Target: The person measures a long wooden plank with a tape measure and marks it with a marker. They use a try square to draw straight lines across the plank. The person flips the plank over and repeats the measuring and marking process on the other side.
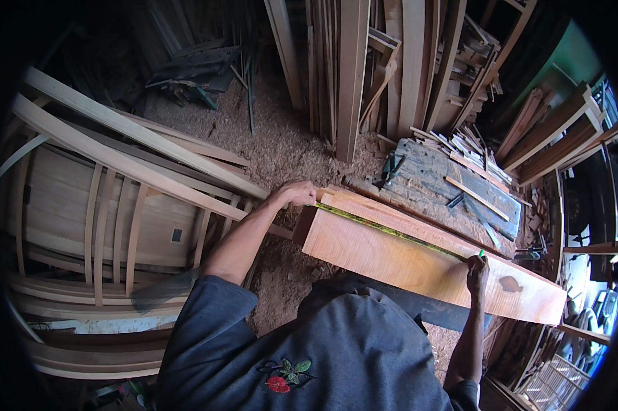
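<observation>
The yellow-green tape runs along the pale wooden board, which lies slantwise in front of you. Your left hand is closed on the tape's far left end, forearm stretched up and rightward from the dark sleeve. Well apart from it, your right hand is curled around a small green-tipped object beside the tape, forearm rising steeply. Beyond the board sits a worn slab with wood strips.
</observation>
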`<state>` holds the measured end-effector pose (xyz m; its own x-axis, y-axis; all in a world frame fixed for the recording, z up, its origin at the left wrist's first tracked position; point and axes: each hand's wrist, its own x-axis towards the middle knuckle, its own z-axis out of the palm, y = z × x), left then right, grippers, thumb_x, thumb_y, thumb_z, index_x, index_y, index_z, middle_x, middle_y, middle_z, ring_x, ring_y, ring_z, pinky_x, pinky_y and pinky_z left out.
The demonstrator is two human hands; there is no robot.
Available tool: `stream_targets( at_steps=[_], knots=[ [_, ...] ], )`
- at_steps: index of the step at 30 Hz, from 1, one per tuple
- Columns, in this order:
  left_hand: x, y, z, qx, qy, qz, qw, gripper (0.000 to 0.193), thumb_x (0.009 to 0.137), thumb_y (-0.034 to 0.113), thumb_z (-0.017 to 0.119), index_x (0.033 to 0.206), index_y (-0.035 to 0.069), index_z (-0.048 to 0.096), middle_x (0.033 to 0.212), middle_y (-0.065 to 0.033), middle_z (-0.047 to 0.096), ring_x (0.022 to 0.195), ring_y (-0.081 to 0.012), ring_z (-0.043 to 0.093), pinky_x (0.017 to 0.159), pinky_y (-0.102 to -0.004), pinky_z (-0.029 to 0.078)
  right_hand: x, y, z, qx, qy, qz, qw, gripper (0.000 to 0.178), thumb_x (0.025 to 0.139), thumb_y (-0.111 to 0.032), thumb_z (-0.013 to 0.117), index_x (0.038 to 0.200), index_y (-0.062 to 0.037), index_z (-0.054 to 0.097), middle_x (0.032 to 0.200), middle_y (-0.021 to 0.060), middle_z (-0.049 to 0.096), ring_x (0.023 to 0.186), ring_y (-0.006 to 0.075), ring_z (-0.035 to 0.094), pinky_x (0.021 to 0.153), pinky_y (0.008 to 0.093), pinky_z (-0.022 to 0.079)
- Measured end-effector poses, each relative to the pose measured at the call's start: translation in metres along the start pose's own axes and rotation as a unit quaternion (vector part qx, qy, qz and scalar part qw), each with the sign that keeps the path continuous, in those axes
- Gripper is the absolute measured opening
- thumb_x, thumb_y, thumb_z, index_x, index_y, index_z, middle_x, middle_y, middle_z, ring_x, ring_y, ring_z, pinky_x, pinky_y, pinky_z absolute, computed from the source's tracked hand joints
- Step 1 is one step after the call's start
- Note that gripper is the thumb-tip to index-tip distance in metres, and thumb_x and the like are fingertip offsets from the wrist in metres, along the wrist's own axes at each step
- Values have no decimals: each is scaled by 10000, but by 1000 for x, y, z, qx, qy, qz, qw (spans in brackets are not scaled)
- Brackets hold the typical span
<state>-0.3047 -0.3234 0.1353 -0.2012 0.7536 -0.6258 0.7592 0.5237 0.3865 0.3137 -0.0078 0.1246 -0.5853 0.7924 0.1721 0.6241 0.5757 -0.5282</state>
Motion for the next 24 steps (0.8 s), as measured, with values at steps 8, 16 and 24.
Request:
stream_targets(
  at_steps=[8,16,24],
  knots=[
    [4,-10,-6,-22,-6,28,999,332,868,321,732,1048,52,805,929,-155,786,850,-264,741,816,-404,568,1,44,-18,-35,31,-18,999,132,923,-41,558,806,-16,615,732,148,569,737,338,566,665,452,424],
    [-12,-9,-24,-24,-9,3,1000,304,856,319,757,1020,69,809,900,-136,782,834,-245,734,792,-397,564,-9,112,-48,-60,-10,62,996,294,994,-198,489,782,-28,602,729,146,561,737,331,531,720,449,407],
    [-8,-6,-20,14,-5,34,999,301,865,299,736,1051,72,800,915,-149,778,816,-257,725,752,-414,558,-7,135,-40,-56,-10,16,998,466,1065,-322,364,773,-38,591,717,132,567,764,340,529,742,468,402]
  ],
)
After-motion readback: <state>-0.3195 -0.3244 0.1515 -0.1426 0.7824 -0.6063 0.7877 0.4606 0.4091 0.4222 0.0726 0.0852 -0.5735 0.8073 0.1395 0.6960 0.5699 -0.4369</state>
